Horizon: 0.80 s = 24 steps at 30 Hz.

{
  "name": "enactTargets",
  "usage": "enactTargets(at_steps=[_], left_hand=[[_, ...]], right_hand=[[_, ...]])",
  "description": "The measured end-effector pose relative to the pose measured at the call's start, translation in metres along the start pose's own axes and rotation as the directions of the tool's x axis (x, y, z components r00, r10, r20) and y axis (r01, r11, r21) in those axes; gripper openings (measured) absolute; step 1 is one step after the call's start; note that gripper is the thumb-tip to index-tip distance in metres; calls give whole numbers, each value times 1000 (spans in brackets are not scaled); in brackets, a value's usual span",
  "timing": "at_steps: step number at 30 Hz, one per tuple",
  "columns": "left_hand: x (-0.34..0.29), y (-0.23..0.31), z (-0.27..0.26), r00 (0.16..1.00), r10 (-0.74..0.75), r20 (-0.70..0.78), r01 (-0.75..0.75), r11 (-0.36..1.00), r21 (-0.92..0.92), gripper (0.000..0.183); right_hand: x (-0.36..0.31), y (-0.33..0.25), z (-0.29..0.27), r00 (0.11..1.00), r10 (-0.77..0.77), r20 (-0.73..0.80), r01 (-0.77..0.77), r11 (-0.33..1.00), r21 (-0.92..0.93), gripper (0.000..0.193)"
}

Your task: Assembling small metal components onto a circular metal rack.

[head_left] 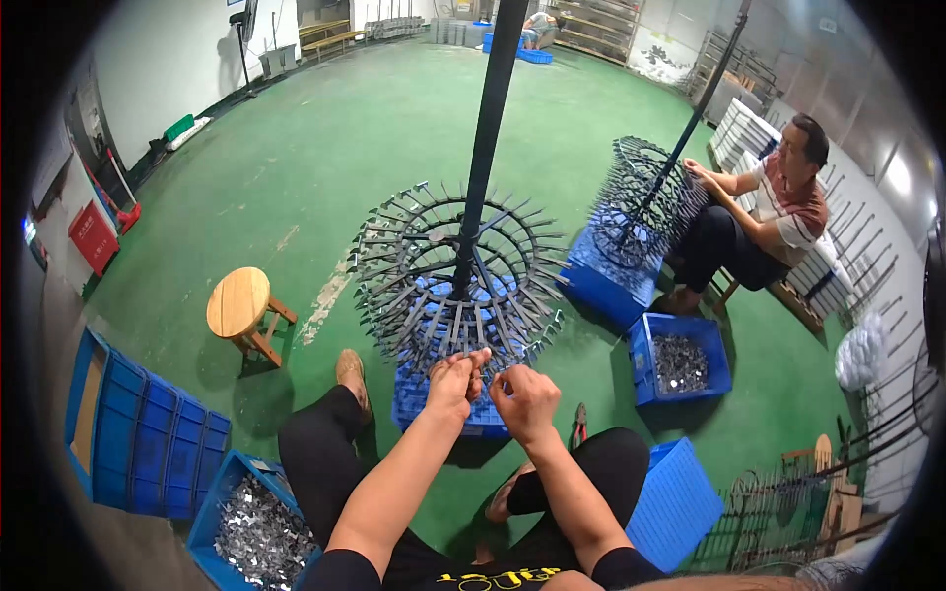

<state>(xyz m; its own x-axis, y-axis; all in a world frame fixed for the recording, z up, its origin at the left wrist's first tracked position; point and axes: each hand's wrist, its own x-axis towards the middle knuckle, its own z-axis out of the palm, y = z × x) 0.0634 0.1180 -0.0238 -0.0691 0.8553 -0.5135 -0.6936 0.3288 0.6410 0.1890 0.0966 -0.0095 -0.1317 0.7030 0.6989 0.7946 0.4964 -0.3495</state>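
Straight ahead of me stands a round dark rack [458, 258] with many prongs fanning out in tiers around a tall pole [485, 128]. Some prong ends carry small metallic pieces. My left hand [453, 384] is at the rack's near edge, its fingers pinched together by the prong tips. Close beside it, slightly lower and to the right, my right hand [524, 399] is curled closed. Whatever lies between the fingers of either hand is too small or hidden to make out. Under the rack sits a blue crate [409, 399].
A blue bin [202, 522] of small metal pieces stands at lower left, near stacked blue crates [148, 433]. A wooden stool [239, 303] is to the left. Red-handled pliers [579, 424] lie right. A seated person [788, 212] handles another rack [641, 202]; another parts bin [645, 382] stands nearby.
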Motion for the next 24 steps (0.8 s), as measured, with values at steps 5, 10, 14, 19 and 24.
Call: enactTargets(at_steps=[5, 10, 14, 19, 24], left_hand=[[-3, 3, 5, 1000, -8, -29, 8, 1000, -4, 7], [-14, 10, 11, 999, -5, -46, 6, 1000, 2, 12], [-18, 12, 13, 999, -4, -54, 4, 1000, 5, 15], [-16, 10, 14, 1000, -5, -27, 5, 1000, -22, 20], [2, 1, -3, 998, 25, -54, -25, 1000, 1, 14]], right_hand=[[2, -4, -3, 1000, 12, 7, -12, 1000, -17, 17], [7, -7, -6, 999, 33, 36, -30, 997, -78, 17], [11, -8, -6, 999, 40, 29, -37, 995, -98, 18], [11, -5, -5, 998, 56, 23, -54, 994, -94, 15], [13, -15, -3, 998, 59, 26, -56, 994, -95, 16]])
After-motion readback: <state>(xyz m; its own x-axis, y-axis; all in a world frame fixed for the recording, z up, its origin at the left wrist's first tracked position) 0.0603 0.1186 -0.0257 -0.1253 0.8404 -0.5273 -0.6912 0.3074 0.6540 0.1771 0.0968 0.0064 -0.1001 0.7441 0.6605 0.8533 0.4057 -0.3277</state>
